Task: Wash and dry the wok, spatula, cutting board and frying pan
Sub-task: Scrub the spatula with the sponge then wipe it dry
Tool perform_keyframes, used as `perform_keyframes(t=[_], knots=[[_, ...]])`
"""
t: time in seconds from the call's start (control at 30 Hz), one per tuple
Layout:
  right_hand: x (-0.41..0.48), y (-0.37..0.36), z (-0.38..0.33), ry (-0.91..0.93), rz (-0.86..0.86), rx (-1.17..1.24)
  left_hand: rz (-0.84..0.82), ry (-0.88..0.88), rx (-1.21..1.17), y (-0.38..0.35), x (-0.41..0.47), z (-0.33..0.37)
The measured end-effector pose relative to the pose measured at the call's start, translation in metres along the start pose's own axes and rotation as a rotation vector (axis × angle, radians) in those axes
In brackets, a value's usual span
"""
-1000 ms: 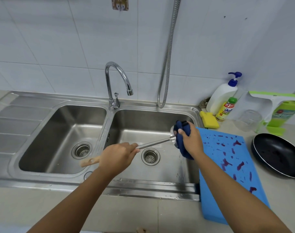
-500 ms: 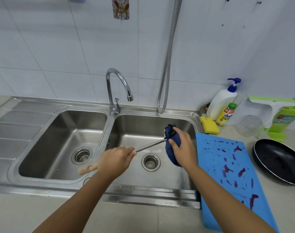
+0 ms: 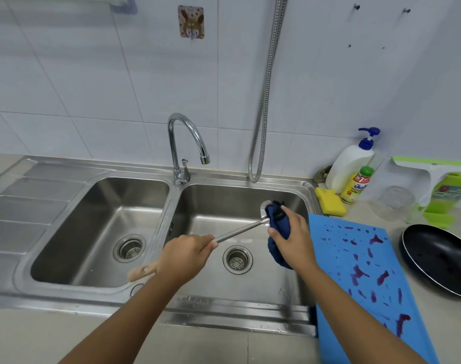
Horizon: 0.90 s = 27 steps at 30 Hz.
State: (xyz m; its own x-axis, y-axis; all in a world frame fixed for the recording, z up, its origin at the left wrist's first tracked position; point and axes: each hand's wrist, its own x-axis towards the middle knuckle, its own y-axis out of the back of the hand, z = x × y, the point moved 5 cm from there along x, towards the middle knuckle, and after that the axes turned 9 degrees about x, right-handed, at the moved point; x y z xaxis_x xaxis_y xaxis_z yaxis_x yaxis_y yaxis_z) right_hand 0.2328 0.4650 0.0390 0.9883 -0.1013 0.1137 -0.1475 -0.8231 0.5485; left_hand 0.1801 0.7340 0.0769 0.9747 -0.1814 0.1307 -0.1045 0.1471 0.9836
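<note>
Gripping the spatula (image 3: 240, 229) by its handle in the left hand (image 3: 184, 254) over the right sink basin (image 3: 224, 200), clasping a dark blue cloth (image 3: 276, 219) around its blade with the right hand (image 3: 293, 240), beside the stained cutting board (image 3: 355, 245) and frying pan (image 3: 439, 258) lying on the worktop (image 3: 447, 324).

Chrome gooseneck faucet (image 3: 183, 143) dead centre at the back of a stainless double sink (image 3: 119, 168), one basin on each side of it, a round drain in both. Ribbed drainboard (image 3: 27, 206) way off to the left of the faucet. Glossy white tile wall (image 3: 79, 74) right behind it, soft even light all over. Little cartoon sticker hook (image 3: 190, 21) high above the faucet. Metal shower-type hose (image 3: 266, 101) hanging in a loop just right of it. Farther right, up against the wall: white pump bottle (image 3: 351, 164) with a blue top, small yellow bottle (image 3: 356, 185) with a green cap, yellow sponge (image 3: 330, 204), clear jar (image 3: 392, 203). Beige counter (image 3: 66, 334) out front.
</note>
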Motion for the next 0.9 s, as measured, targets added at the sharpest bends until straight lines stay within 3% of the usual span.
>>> perform_keyframes(t=[0.07,0.17,0.33,0.5,0.6,0.7,0.9], knots=[[0.007,0.008,0.005,-0.032,-0.038,0.094,-0.011,-0.009,0.009,0.000,-0.001,0.001],[0.011,0.017,0.011,-0.094,0.038,0.136,-0.009,0.003,-0.009,-0.003,-0.002,0.005],[0.001,0.003,-0.005,-0.004,-0.046,0.102,-0.013,-0.005,-0.009,-0.002,0.003,0.004],[0.027,0.026,-0.009,-0.130,-0.010,0.230,0.150,-0.145,0.088,0.001,0.002,0.006],[0.024,0.029,-0.023,-0.051,0.000,0.171,0.187,-0.136,0.065,0.001,0.005,0.008],[0.020,0.014,-0.035,0.063,-0.161,0.029,0.173,-0.177,0.073,0.000,0.009,0.009],[0.037,0.038,0.006,-0.250,0.010,0.251,0.286,-0.118,0.048,0.009,-0.004,0.008]])
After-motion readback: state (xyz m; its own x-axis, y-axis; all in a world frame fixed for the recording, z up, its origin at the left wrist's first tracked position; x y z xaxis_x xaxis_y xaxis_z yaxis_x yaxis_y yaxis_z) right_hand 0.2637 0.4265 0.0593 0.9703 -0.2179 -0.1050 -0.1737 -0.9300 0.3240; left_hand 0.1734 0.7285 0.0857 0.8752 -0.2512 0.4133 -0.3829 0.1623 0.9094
